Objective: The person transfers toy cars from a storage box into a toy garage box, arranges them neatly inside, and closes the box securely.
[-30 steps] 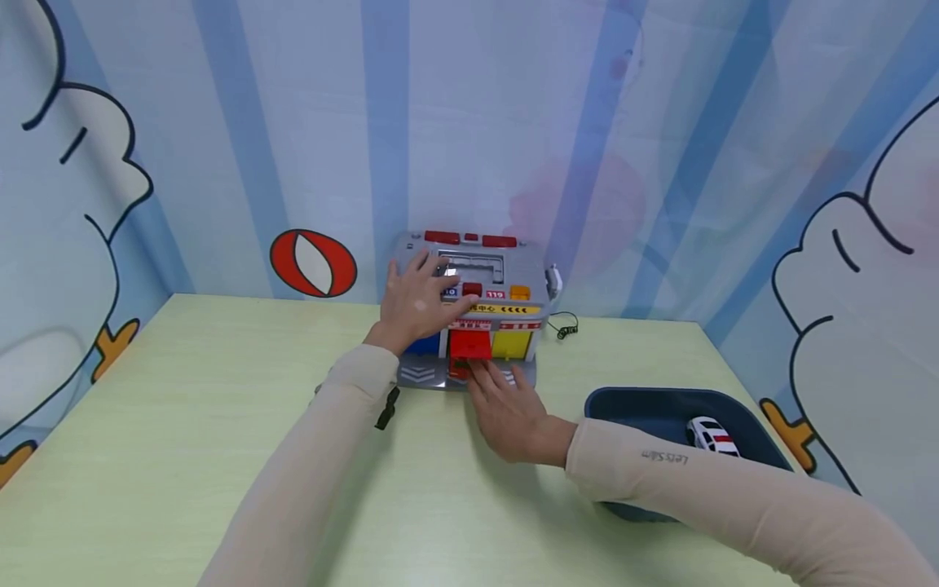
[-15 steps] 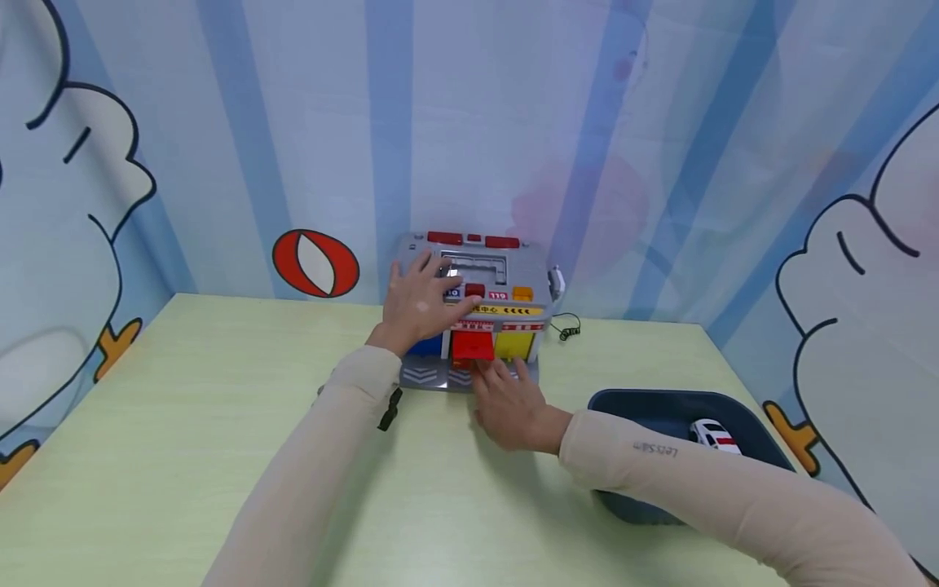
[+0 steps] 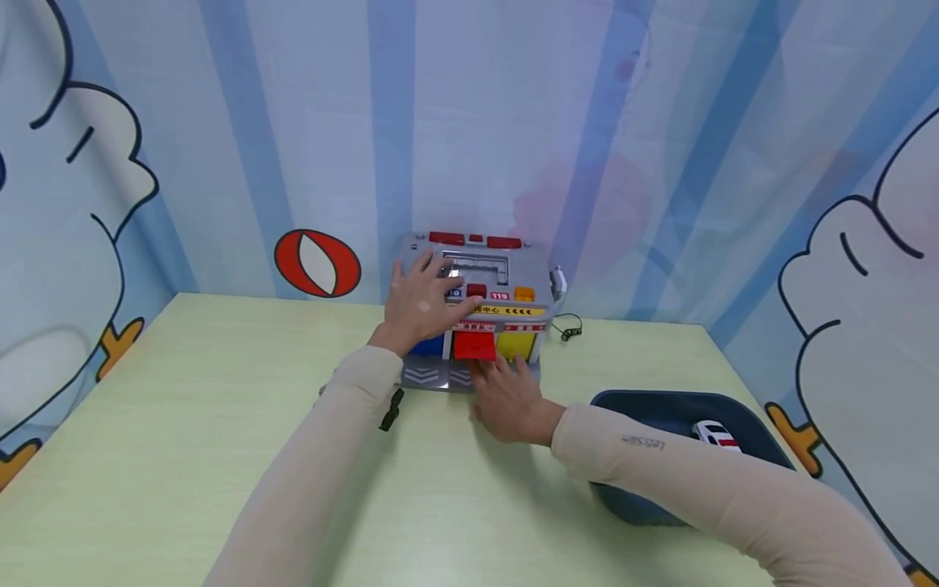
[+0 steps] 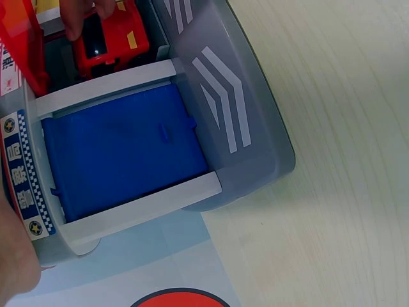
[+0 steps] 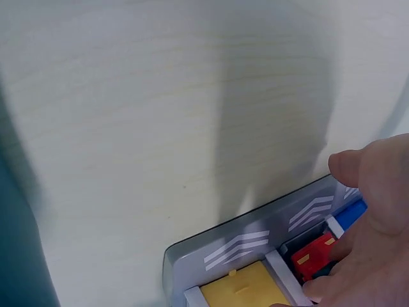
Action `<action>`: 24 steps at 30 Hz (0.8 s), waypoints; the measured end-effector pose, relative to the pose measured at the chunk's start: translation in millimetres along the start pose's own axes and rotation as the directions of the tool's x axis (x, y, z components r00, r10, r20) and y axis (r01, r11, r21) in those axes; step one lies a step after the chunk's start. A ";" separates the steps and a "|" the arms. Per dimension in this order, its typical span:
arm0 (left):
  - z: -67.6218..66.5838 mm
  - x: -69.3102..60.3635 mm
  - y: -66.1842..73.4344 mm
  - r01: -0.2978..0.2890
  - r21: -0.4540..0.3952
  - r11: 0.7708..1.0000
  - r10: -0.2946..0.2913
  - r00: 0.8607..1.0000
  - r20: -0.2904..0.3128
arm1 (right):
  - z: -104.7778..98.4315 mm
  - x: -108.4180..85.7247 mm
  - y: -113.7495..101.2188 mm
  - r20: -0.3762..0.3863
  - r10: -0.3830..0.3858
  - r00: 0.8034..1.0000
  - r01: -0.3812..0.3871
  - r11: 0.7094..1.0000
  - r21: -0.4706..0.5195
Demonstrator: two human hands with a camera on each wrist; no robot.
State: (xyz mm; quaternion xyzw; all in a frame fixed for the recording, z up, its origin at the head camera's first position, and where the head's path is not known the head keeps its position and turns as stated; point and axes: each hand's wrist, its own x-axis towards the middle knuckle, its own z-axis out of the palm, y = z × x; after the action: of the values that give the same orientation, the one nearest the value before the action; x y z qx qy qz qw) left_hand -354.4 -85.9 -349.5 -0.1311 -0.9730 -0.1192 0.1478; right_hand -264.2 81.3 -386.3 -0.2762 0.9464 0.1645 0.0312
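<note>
A grey toy rescue garage [image 3: 531, 269] stands against the backdrop. It has a blue door [image 4: 124, 150], a yellow door [image 5: 246, 288] and, between them, a raised red door [image 3: 475, 346]. My left hand [image 3: 421, 304] lies spread on the roof, its thumb over the front edge. My right hand [image 3: 508, 402] reaches low to the middle bay, its fingers touching a red toy car [image 4: 120, 39]. In the left wrist view the car sits mostly inside that bay. The right thumb stays apart from the car in the right wrist view.
A dark blue bin [image 3: 616, 399] holding a white toy car [image 3: 715, 433] stands at the right, partly behind the right sleeve. A thin black cord [image 3: 570, 330] lies right of the garage. A black strap [image 3: 392, 410] shows beside the left wrist.
My right hand has moved a little forward, and the red car has gone deeper under the raised red door. The left hand has stayed on the roof.
</note>
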 end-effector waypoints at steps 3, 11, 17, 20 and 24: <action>0.1 -0.5 0.2 0.002 -0.001 1.000 -0.002 1.000 0.003 | 1.1 1.8 0.5 0.015 0.006 1.000 -0.006 1.000 0.000; -0.5 -0.7 0.0 -0.005 0.000 1.000 0.005 1.000 0.001 | 1.8 1.0 1.0 0.056 0.012 0.998 -0.014 0.999 0.030; 0.2 -0.5 0.1 -0.004 -0.005 1.000 0.004 1.000 0.001 | 0.3 -1.3 1.8 0.032 0.009 0.999 -0.010 0.999 0.051; 0.2 -0.6 0.6 -0.002 -0.009 1.000 0.002 1.000 0.006 | -1.3 -4.4 0.5 0.040 0.000 0.999 -0.002 0.999 0.050; -0.4 -0.7 0.4 -0.002 -0.017 1.000 0.002 1.000 0.012 | -4.1 -13.2 -3.6 0.035 -0.036 0.999 0.034 0.998 0.049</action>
State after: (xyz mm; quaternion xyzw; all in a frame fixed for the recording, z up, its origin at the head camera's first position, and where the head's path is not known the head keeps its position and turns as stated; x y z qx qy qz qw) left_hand -353.5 -85.8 -349.3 -0.1340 -0.9727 -0.1264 0.1411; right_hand -251.0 83.9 -381.5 -0.2889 0.9444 0.1457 0.0579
